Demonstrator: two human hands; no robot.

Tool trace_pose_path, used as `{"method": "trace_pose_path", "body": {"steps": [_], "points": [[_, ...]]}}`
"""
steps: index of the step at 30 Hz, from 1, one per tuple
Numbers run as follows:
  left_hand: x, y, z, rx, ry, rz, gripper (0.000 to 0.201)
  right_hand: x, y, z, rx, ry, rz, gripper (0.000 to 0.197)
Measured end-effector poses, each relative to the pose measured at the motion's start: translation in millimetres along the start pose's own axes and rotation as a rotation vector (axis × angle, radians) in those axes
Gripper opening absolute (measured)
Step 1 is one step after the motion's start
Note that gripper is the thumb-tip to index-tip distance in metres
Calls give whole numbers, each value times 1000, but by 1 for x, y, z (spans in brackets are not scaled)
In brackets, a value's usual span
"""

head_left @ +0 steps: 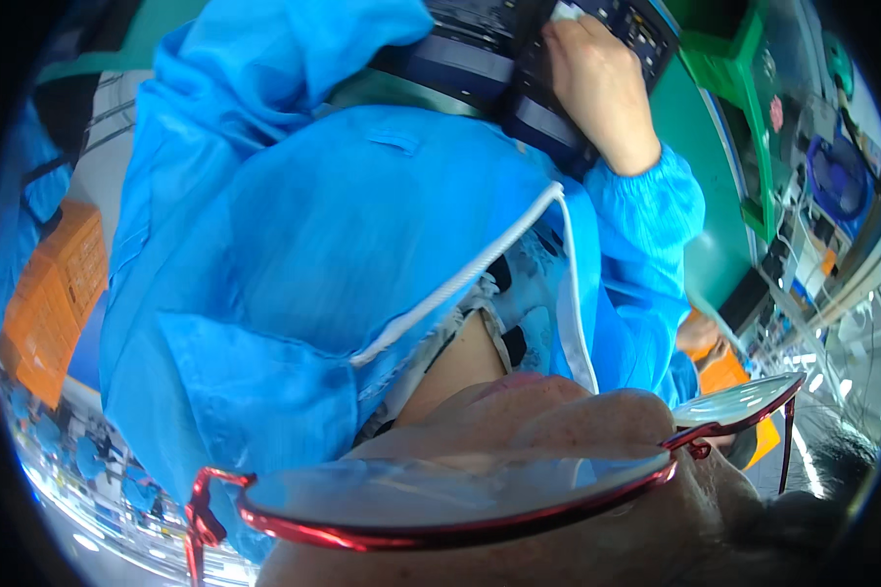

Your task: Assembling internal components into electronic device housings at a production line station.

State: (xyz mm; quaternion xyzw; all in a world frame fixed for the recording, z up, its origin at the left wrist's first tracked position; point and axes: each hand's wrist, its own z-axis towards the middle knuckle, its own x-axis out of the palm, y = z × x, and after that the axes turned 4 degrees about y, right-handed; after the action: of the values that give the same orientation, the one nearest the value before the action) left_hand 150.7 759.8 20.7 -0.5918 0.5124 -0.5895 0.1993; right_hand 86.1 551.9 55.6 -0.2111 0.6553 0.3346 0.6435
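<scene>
At the top right, my right hand (602,93) bends over a black panel (543,122) with small parts on its surface. Its fingers are curled, and a small white piece (566,12) shows at the fingertips; what it is cannot be made out. Beside that panel, to its left, lies another black panel (460,64) with a smooth grey strip along its near edge. My left arm, in a blue sleeve (352,39), reaches up toward this second panel. The left hand itself lies out of sight beyond the sleeve's end at the top edge.
The panels lie over a green work surface (719,249). On the right stand a green plastic frame (749,117) and a round blue-purple object (839,178). An orange crate (54,303) is at the far left. Another person's hand (697,333) shows at the right, past my sleeve.
</scene>
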Motion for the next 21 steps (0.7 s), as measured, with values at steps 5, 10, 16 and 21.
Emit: {"method": "trace_pose_path", "body": {"steps": [5, 10, 16, 21], "points": [[10, 0, 6, 23, 65, -78, 16, -21, 7, -8, -15, 97, -89, 15], [3, -2, -5, -16, 83, -88, 17, -26, 12, -5, -14, 176, -138, 19], [-3, -10, -30, -51, 116, -96, 13, -37, 30, 27, 336, -205, 453, 14], [-15, -14, -40, -54, 42, -120, 15, -26, 34, 58, 87, -376, 301, 14]]}}
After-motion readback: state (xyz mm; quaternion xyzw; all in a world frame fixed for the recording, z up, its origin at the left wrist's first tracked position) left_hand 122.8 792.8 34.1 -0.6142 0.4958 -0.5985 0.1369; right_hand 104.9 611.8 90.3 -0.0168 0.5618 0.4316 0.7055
